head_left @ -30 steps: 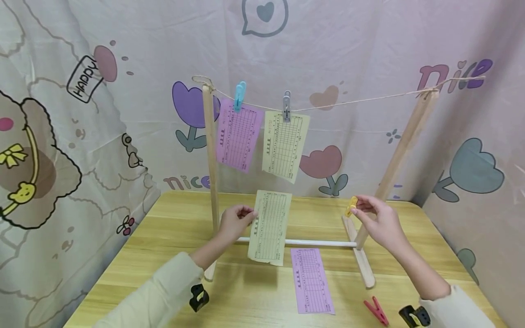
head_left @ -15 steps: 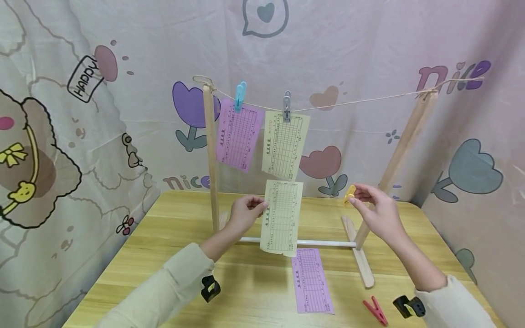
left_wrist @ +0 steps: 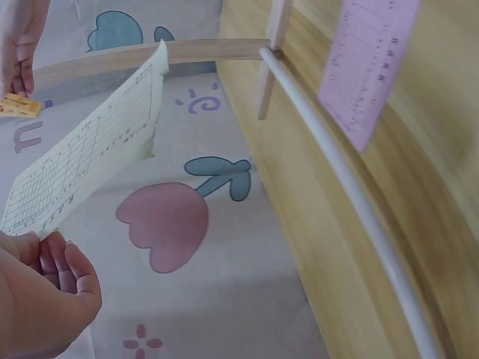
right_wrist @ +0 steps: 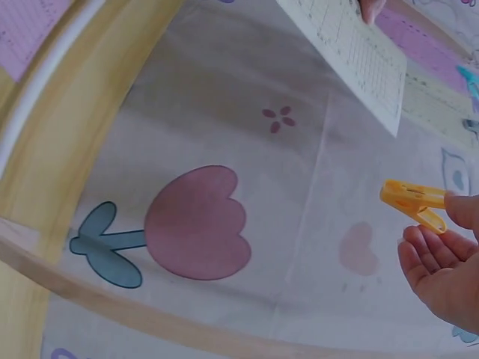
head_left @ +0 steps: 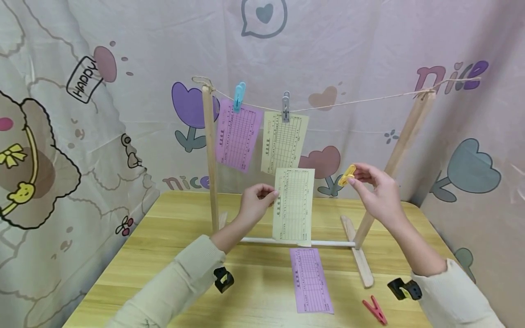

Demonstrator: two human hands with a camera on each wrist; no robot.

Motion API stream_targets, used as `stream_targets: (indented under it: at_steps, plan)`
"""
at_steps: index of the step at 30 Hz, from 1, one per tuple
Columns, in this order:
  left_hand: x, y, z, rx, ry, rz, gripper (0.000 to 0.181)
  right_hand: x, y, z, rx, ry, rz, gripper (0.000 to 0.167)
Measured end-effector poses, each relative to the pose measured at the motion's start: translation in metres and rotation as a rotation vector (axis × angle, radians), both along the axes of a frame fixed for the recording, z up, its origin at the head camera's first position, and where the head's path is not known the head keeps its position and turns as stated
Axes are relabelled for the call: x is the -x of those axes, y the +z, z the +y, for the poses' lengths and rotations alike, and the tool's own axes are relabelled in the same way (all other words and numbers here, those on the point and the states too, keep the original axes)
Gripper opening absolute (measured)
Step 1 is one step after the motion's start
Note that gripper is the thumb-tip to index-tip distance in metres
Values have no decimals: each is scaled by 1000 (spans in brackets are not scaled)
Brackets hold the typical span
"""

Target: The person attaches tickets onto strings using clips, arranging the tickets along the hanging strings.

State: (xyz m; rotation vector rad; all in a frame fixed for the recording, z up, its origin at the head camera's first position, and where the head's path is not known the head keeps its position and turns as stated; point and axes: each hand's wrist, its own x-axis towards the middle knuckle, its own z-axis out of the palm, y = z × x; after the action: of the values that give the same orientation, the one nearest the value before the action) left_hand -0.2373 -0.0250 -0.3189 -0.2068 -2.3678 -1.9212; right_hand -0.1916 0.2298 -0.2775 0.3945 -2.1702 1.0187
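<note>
The left grip (head_left: 256, 201) pinches a thin, ragged-ended oblong paper (head_left: 293, 209) at its three o'clock; the right grip (head_left: 378, 190) pinches a hinged plastic clip (head_left: 347, 176) at its ten o'clock. Since the earlier frame, the paper has shifted toward two o'clock, the clip toward twelve. The paper hides the foot of the hanging sheet (head_left: 285, 143).

"What is on the wooden table (head_left: 164, 273)?"
"Near its back edge stands a wooden frame (head_left: 405, 132). Toward the front edge lie one purple sheet (head_left: 311, 280) and one red clothespin (head_left: 375, 311)."
</note>
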Motion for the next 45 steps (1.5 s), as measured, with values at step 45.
stream_targets:
  at_steps: [45]
  plan:
    - [15,76,36,-63,-17,220,17,15,126,-33,35,33,184,27]
